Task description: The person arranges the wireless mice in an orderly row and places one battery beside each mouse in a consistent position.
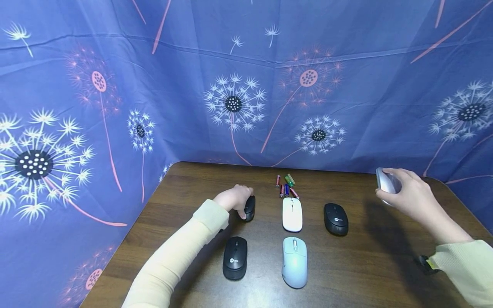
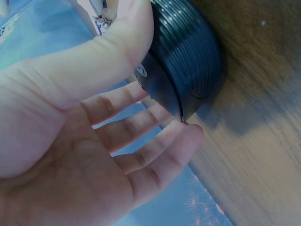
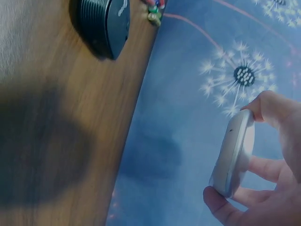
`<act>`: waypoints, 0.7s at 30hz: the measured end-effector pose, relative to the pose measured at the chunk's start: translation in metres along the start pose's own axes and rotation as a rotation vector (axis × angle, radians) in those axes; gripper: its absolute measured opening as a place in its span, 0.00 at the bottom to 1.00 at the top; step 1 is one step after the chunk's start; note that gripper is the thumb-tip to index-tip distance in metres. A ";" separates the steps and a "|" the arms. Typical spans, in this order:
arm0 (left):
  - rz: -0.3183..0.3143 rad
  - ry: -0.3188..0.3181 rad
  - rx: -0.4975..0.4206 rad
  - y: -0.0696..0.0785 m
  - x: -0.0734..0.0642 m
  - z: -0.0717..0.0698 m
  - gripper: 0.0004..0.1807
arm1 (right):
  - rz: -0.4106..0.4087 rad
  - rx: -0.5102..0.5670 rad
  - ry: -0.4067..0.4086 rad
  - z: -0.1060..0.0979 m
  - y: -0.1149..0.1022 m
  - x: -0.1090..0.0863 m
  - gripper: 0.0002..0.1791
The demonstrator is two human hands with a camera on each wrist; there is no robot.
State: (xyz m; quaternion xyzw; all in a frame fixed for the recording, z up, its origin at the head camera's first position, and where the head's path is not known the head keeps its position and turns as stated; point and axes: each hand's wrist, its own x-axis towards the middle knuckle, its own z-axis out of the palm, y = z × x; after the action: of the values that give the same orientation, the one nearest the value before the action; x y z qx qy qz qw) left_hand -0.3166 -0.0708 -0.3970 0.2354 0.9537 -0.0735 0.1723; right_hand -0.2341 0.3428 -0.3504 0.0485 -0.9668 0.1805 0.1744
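Note:
At the left of the row in the head view, my left hand [image 1: 235, 199] grips a black computer mouse [image 1: 250, 208] that rests on the table. The left wrist view shows the thumb on one side of this mouse's ribbed body [image 2: 190, 52] and fingertips along its other edge. Over the right part of the table, my right hand [image 1: 414, 194] holds a silver-white mouse [image 1: 386, 183] up in the air, tilted on its side. Thumb and fingers pinch that mouse [image 3: 230, 153] by its opposite ends in the right wrist view.
Between the hands lie a white mouse [image 1: 292, 214], a pale blue mouse [image 1: 294, 263] and two black mice, one at right [image 1: 336, 219], one nearer [image 1: 235, 259]. Several small batteries [image 1: 286, 190] lie behind the white mouse. A blue dandelion-print cloth [image 1: 185, 107] hangs behind the wooden table [image 1: 208, 179].

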 end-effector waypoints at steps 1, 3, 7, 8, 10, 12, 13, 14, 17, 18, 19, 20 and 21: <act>0.000 -0.001 -0.003 0.000 0.000 0.000 0.45 | -0.004 -0.002 0.000 0.000 -0.002 -0.002 0.34; 0.003 -0.001 -0.007 0.000 0.000 0.000 0.45 | -0.017 0.000 0.011 0.000 -0.007 -0.007 0.34; 0.005 0.009 -0.007 0.000 -0.001 0.000 0.45 | -0.057 0.010 0.044 0.000 -0.015 -0.016 0.34; 0.005 0.009 -0.006 0.000 -0.001 0.000 0.45 | -0.065 0.013 0.050 0.000 -0.017 -0.018 0.34; 0.001 0.006 -0.008 0.001 -0.001 0.000 0.45 | -0.073 0.018 0.053 0.001 -0.021 -0.022 0.34; -0.002 0.003 -0.008 0.001 -0.002 0.000 0.45 | -0.078 0.028 0.056 0.001 -0.025 -0.027 0.34; 0.000 0.002 -0.006 0.001 -0.002 0.000 0.45 | -0.080 0.031 0.057 0.002 -0.027 -0.029 0.35; 0.001 0.003 -0.002 0.001 -0.002 0.000 0.45 | -0.080 0.031 0.056 0.002 -0.029 -0.031 0.35; 0.007 0.005 0.008 0.001 -0.002 0.000 0.45 | -0.085 0.037 0.056 0.004 -0.035 -0.039 0.36; 0.008 0.006 0.011 0.001 -0.002 0.000 0.45 | -0.087 0.035 0.055 0.005 -0.037 -0.042 0.36; 0.009 0.005 0.016 0.001 -0.001 0.000 0.45 | -0.091 0.034 0.053 0.006 -0.039 -0.045 0.36; 0.008 0.005 0.017 0.000 -0.001 0.000 0.44 | -0.095 0.032 0.050 0.007 -0.041 -0.047 0.36; 0.007 0.002 0.019 0.000 -0.001 0.000 0.44 | -0.097 0.035 0.044 0.008 -0.042 -0.050 0.37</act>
State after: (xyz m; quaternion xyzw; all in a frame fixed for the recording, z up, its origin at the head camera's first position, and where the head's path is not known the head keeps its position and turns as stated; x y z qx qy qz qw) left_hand -0.3156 -0.0709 -0.3969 0.2403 0.9523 -0.0816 0.1693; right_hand -0.1833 0.3022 -0.3608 0.0945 -0.9558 0.1900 0.2033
